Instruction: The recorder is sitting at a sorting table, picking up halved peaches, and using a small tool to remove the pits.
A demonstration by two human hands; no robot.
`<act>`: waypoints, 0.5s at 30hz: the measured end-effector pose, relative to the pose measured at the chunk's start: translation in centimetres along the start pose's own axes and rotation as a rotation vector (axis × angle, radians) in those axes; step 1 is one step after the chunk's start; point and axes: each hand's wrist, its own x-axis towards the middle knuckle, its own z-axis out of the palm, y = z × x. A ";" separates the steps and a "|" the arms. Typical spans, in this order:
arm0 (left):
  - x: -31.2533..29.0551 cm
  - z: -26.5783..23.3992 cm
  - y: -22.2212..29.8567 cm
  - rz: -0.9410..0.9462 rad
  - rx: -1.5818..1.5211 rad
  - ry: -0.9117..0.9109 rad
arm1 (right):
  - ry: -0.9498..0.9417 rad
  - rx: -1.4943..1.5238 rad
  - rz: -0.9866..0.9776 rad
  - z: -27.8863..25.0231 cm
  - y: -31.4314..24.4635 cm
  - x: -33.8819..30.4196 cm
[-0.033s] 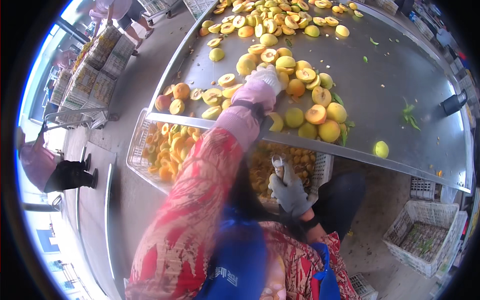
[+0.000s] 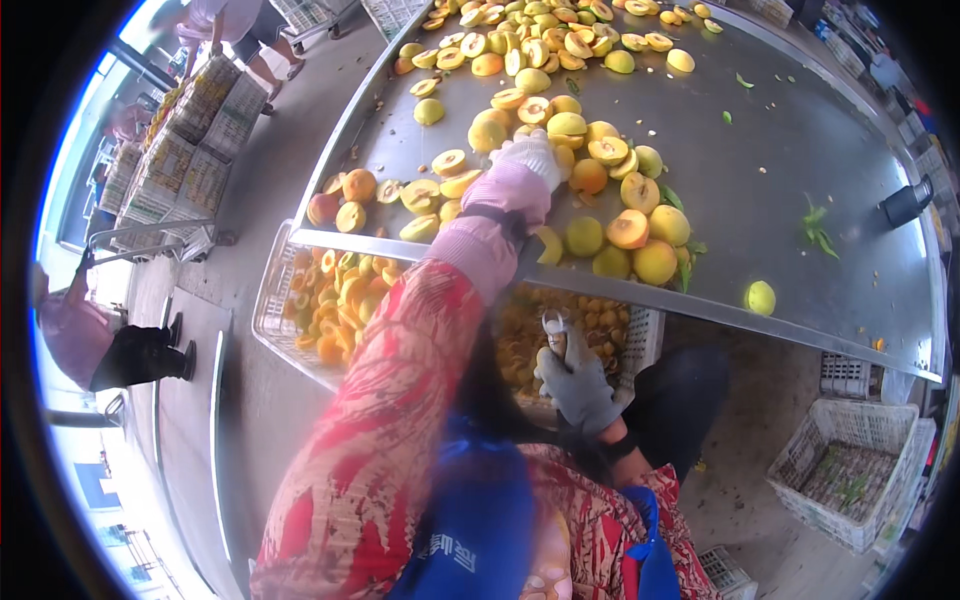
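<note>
My left hand [image 2: 530, 157], in a white glove with a pink sleeve guard, reaches over the metal table's near edge into a cluster of halved peaches [image 2: 608, 151]. Its fingers curl down among the fruit, and what they grip is hidden. Lower down, my right hand [image 2: 582, 388], grey-gloved, is closed round a small hand tool [image 2: 554, 328] with a U-shaped metal tip that points up. Below the table edge, under this tip, lie small brownish pieces [image 2: 590, 318] in shade. Left of them, a white crate [image 2: 268, 318] is filled with orange-yellow peach pieces.
The metal table [image 2: 730, 175] carries more peach halves [image 2: 530, 45] at its far side, plus scattered leaves [image 2: 820, 235]. A black cylinder [image 2: 907, 203] stands by its right edge. A white crate [image 2: 845, 425] rests on the floor at right. People and a loaded crate cart [image 2: 185, 185] are at left.
</note>
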 end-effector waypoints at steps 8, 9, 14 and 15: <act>-4.6 0.0 -0.4 0.157 -0.156 0.141 | 0.189 0.433 0.189 -2.2 -3.9 1.2; -6.7 -0.8 -0.2 0.148 -0.221 0.167 | 0.203 0.408 0.115 -2.3 -4.1 1.3; -18.4 -1.3 0.0 -0.097 -1.087 0.141 | 0.143 0.300 -0.032 -0.7 -3.8 1.2; -20.1 -0.6 0.1 -0.129 -1.352 0.163 | 0.105 0.267 -0.013 -0.1 -3.6 0.8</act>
